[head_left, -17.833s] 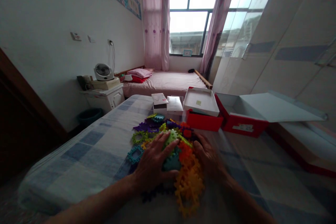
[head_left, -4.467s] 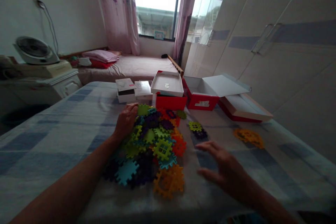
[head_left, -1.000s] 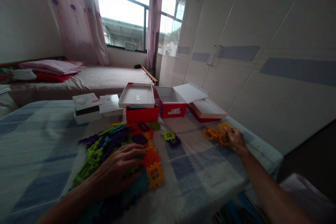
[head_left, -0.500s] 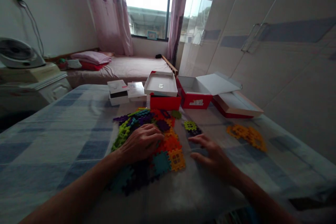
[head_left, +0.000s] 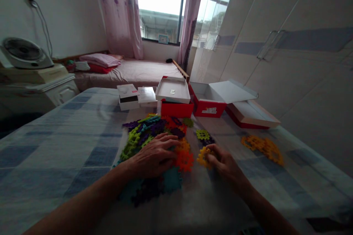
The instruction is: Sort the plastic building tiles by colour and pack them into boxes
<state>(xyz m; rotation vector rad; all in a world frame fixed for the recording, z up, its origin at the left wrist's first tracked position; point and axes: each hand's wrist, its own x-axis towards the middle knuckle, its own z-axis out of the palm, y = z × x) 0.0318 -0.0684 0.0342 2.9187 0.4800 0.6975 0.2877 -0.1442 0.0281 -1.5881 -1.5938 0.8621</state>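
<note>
Yellow piece (head_left: 203, 156), right of pile (head_left: 156, 126)
Right hand (head_left: 224, 163) is clamping it; left hand (head_left: 157, 154), grip unclear, is overlying the pile, probably steadying it.

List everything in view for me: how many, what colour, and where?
Pile of toothed pieces: many, mixed colours, centre
Green piece: one, green, right of pile
Yellow piece: one, yellow, right of pile
Orange pieces: several, orange, farther right
Boxes and lids: several, red and white, behind pile
Checked cloth: one, blue-white, underneath
Fan: one, pale, left
Window: one, dark-framed, back
Curtains: two, pink, beside window
Bed: one, pink, below window
Wardrobe: one, whitish, right
Left hand: one, bare, on pile
Right hand: one, bare, holding yellow piece
</note>
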